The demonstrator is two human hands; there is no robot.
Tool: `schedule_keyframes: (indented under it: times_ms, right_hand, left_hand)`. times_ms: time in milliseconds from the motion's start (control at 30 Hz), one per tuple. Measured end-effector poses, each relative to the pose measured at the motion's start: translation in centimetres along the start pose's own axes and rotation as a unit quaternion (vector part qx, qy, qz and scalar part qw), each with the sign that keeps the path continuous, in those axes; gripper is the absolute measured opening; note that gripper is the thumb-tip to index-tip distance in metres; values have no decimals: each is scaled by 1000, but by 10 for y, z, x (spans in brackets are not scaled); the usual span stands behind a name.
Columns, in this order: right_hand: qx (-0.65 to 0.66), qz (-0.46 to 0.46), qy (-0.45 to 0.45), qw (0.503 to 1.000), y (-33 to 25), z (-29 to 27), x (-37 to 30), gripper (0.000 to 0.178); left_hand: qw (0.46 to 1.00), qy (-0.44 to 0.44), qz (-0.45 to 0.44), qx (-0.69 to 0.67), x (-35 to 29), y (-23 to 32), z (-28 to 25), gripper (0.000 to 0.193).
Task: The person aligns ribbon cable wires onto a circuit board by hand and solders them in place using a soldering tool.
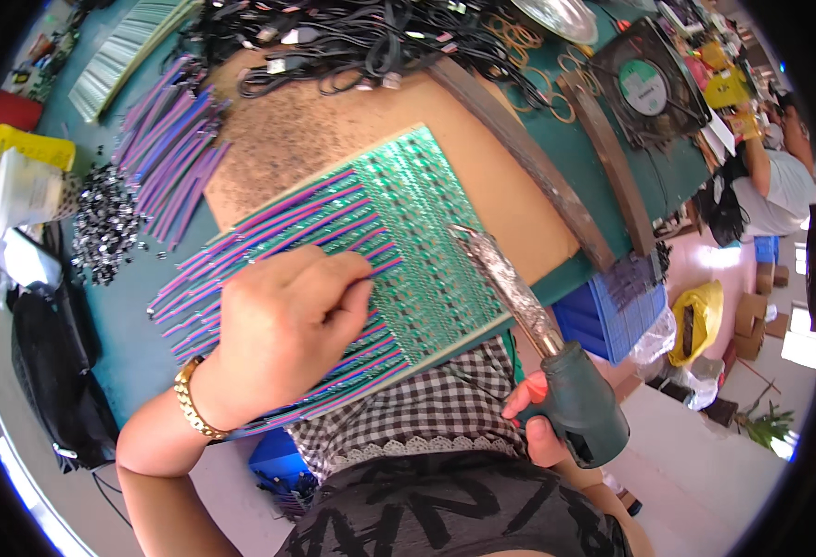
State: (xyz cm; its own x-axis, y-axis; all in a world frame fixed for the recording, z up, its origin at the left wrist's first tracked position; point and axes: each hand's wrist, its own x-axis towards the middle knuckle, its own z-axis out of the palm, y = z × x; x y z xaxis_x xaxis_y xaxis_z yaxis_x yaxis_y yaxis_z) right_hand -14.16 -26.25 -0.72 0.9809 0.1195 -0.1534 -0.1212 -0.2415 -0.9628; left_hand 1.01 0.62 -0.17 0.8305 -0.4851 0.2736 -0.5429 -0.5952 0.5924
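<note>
A panel of green circuit boards (426, 223) lies tilted on the bench, its near edge by my lap. Rows of pink, purple and blue wires (269, 223) run across its left half. Over these wires, my left hand (287, 316) is closed in a pinch; a pink-and-purple wire (385, 267) comes out at its fingertips. The exact grip is partly hidden by the fingers. My right hand (542, 427) is wrapped round the dark green handle of a soldering iron (519, 302). Its scorched metal barrel slants up and left, with the tip over the panel's right part.
Loose wires (171, 139) and small metal parts (106, 223) lie at left. Black cables (361, 46) pile up at the back. Wooden bars (528, 167), a fan (644, 88) and a blue crate (612, 316) are at right. Another person (774, 190) sits at far right.
</note>
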Motion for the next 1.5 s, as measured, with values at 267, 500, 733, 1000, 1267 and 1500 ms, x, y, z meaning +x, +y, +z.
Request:
schedule_keyframes:
  times_ms: [267, 500, 733, 1000, 1267, 1500]
  right_hand:
    - [6, -29, 5, 1000, 23, 9, -6, 48]
    - [-41, -84, 5, 996, 27, 3, -2, 45]
    - [-14, -136, 61, 989, 28, 11, -6, 44]
    - [95, -46, 50, 993, 12, 8, -14, 45]
    - [-159, -5, -7, 987, 18, 2, -21, 31]
    - [-93, 27, -18, 995, 10, 9, -18, 40]
  left_hand:
    - [938, 94, -78, 324, 27, -50, -54, 7]
    - [935, 138, -54, 323, 29, -71, -50, 8]
    - [998, 12, -52, 38, 11, 8, -40, 12]
    - [999, -7, 27, -20, 0, 11, 9, 16]
    - [999, 44, -21, 6, 0, 12, 23, 14]
    - [999, 19, -9, 32, 3, 11, 22, 11]
